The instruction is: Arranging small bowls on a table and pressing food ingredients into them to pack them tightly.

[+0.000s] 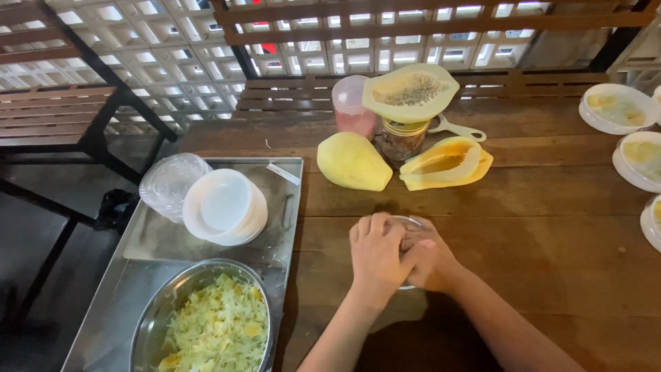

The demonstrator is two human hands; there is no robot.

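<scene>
Hands (403, 258) cover container (406, 222), prob. closed

Bright daylight glares through the lattice wall behind, edges bow wide, and the foreground seems slightly soft

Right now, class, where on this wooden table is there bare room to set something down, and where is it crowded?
Bare wood lies right of the two hands, between the cut yellow papaya half and the white bowls at the right edge. It is crowded on the metal tray with its steel bowl of shredded papaya and stacked white lids, and around the jars behind the whole papaya.
</scene>
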